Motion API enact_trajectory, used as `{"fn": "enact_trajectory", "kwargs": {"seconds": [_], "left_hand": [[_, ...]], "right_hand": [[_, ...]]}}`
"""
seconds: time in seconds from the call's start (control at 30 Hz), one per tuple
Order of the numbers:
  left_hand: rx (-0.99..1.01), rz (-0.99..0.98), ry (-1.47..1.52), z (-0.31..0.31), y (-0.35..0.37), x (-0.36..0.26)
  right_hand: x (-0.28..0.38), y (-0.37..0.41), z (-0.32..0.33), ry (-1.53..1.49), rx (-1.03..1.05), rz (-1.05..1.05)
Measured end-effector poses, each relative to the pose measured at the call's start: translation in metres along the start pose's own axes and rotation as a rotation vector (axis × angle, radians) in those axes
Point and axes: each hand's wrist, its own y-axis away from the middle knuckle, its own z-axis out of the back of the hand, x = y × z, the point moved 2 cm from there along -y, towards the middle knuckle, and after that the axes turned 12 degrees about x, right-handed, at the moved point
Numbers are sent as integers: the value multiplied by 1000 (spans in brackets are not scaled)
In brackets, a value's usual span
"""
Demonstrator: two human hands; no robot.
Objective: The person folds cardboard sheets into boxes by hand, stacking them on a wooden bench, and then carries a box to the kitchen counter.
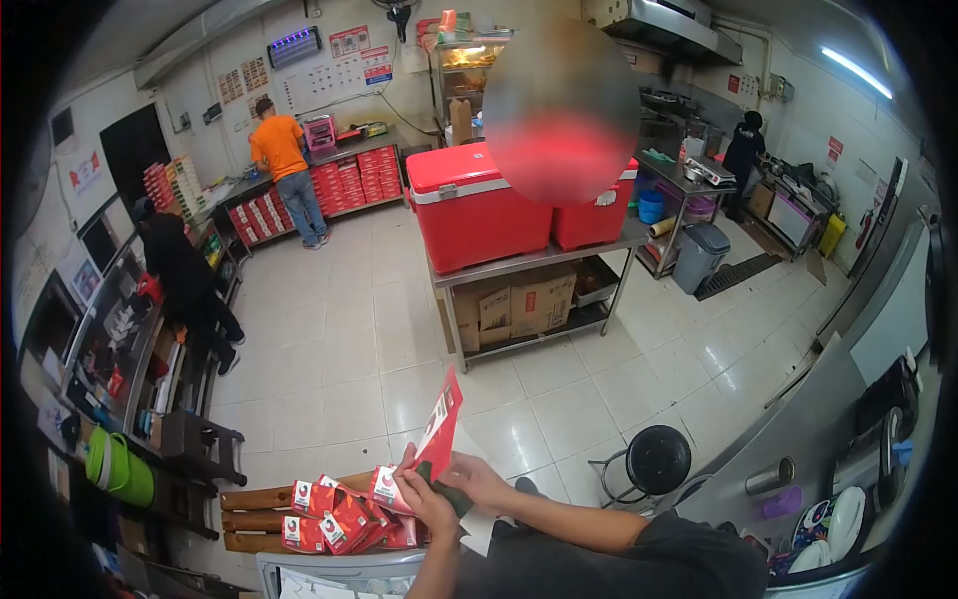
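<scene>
A red and white printed carton (440,424) stands tilted up in front of me, looking flat from this side. My left hand (427,502) grips its lower left part, fingers wrapped at the edge. On the other side, my right hand (477,482) has its fingers closed at the carton's lower right edge; part of the grip is hidden. Just left of my hands lies a heap of similar red and white cartons (344,521), piled loosely on a slatted wooden bench (249,498).
A metal table (539,258) bears red cooler boxes (474,215) ahead. A black round stool (659,459) stands to the right. One person in orange (279,145) and others in dark clothes (180,260) are across the room. A white-rimmed surface (274,574) lies below.
</scene>
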Motion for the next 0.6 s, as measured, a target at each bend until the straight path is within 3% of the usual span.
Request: {"fn": "enact_trajectory", "kwargs": {"seconds": [0.07, 0.17, 0.2, 0.23, 0.3, 0.33, 0.43, 0.47, 0.57, 0.6], "left_hand": [[-102, -49, 0, 0, -2, 3], [-120, -73, -210, 1, 9, -13], [-179, -75, -157, 0, 7, -3], [-162, -57, -162, 3, 9, 6], [-97, 5, -112, 15, 10, 25], [-18, -33, -180, 12, 7, 27], [231, -35, -383, -15, 6, 30], [361, 76, -438, -14, 12, 35], [495, 180, -584, -7, 13, 55], [489, 234, -537, 9, 12, 80]], "right_hand": [[20, 6, -9, 121, 50, 66], [3, 12, -10, 310, 126, -28], [-1, 9, -8, 371, 54, 161], [13, 12, -13, 360, 32, 155], [39, 17, -12, 593, -1, 129], [32, 13, -4, 586, 27, 204], [20, 21, 25, 516, -147, 92], [5, 19, 35, 550, -136, 97], [-13, 23, 51, 490, -231, 203], [-21, 22, 59, 437, -277, 113]]}}
